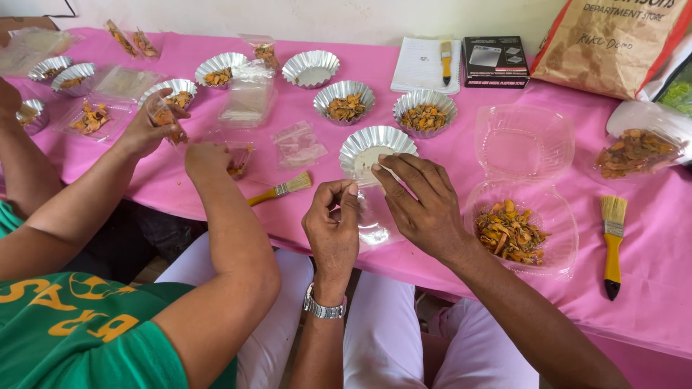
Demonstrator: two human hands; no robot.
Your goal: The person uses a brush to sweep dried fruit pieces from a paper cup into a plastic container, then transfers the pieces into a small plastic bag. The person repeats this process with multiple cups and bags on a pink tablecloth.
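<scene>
— What's in the hands right in front of us?

— A small clear plastic bag (371, 216), lying at the near edge of the pink worktop (447, 252), just below an empty fluted foil cup (375, 148). The left hand (331, 223) has thumb and fingertips pinched shut on the bag's left edge. The right hand (422, 205) lies over its right side, fingers curled and closed on the bag's top, with the forefinger reaching the foil cup's rim.

— And around that?

— To the right, an open clear clamshell box (522, 187); its near half holds a heap of dried orange-yellow pieces (508, 232), its far half is bare. Further right lies a yellow-handled brush (613, 241). A smaller brush (277, 191) lies to the left of the hands, bristles pointing right.

— Behind the cup?

— 2 foil cups (425, 112) filled with the same dried pieces, side by side, and 1 more empty cup (310, 68) further back. Beyond them, a white notepad (422, 68) with a 3rd brush on it, a black box (494, 61) and a brown paper bag (613, 43).

— The person on the left?

— A co-worker in a green shirt (79, 338). One hand (151, 122) holds up a small bag with pieces in it; the other hand (209, 158) is closed on another bag on the worktop.
</scene>
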